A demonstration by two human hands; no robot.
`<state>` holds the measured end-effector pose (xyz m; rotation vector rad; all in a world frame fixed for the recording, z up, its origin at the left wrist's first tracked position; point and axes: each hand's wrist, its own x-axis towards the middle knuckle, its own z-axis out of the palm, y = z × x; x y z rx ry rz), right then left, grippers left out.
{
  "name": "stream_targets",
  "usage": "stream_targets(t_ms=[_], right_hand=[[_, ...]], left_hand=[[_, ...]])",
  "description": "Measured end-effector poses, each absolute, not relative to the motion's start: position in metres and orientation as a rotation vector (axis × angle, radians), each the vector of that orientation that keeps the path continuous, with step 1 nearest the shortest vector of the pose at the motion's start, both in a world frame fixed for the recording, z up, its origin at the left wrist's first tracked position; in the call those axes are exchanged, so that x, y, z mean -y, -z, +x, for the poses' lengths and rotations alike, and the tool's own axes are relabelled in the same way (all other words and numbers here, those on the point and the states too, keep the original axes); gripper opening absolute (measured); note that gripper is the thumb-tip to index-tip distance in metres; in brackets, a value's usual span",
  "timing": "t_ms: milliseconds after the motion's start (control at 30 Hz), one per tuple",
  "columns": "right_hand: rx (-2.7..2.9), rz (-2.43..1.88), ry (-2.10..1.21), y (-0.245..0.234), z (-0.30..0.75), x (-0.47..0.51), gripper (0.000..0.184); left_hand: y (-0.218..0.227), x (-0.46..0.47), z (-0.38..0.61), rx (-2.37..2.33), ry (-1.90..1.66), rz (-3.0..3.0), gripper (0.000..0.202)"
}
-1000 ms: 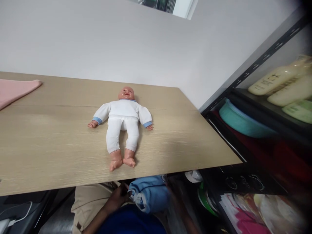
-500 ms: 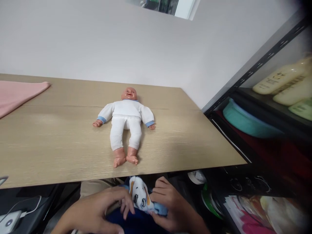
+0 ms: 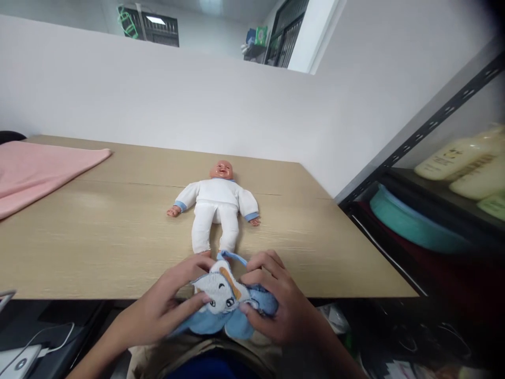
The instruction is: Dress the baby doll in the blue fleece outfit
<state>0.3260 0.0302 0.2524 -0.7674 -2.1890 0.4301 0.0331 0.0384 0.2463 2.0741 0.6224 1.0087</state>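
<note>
Between my hands, at the table's front edge, is a blue and white cloth bib (image 3: 216,292) with an embroidered animal face and a thin blue strap. My left hand (image 3: 173,297) pinches its left side, thumb pressed on the white face. At its right side, the fingers and thumb of my right hand (image 3: 276,295) close on bunched blue fabric. Just beyond the bib a baby doll (image 3: 216,197) lies on its back in a white outfit with blue cuffs. Its feet are mostly hidden behind my hands and the bib.
A pink cloth (image 3: 43,166) lies at the left of the wooden table (image 3: 118,237). To the right, a dark shelf holds lotion-like bottles (image 3: 450,158) and a teal basin (image 3: 414,221). A white device (image 3: 23,360) with a cable sits lower left.
Both hands have brought the bib up from my lap to the table edge, and it is now more spread out. The view has tilted upward. The doll lies as before.
</note>
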Motion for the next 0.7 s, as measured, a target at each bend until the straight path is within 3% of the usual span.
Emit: stream_targets(t_ms=[167, 233, 300, 467, 600, 700], right_hand=[[2.219, -0.762, -0.678, -0.269, 0.323, -0.033, 0.102], [2.255, -0.764, -0.785, -0.277, 0.319, -0.038, 0.11], [2.285, -0.77, -0.837, -0.284, 0.313, -0.046, 0.099], [2.366, -0.597, -0.617, -0.291, 0.301, -0.072, 0.027], [2.347, -0.483, -0.353, -0.291, 0.301, -0.083, 0.021], [2.3, -0.353, -0.504, -0.288, 0.304, -0.087, 0.023]], left_hand=[[-0.276, -0.05, 0.03, -0.399, -0.892, 2.396, 0.014], [-0.29, -0.055, 0.032, -0.329, -0.878, 2.537, 0.015], [-0.299, -0.057, 0.033, -0.37, -0.931, 2.702, 0.02], [-0.299, -0.061, 0.026, -0.624, -1.135, 2.924, 0.021], [-0.292, -0.068, 0.015, -0.652, -1.074, 2.785, 0.017], [-0.284, -0.076, 0.011, -0.736, -0.955, 2.49, 0.007]])
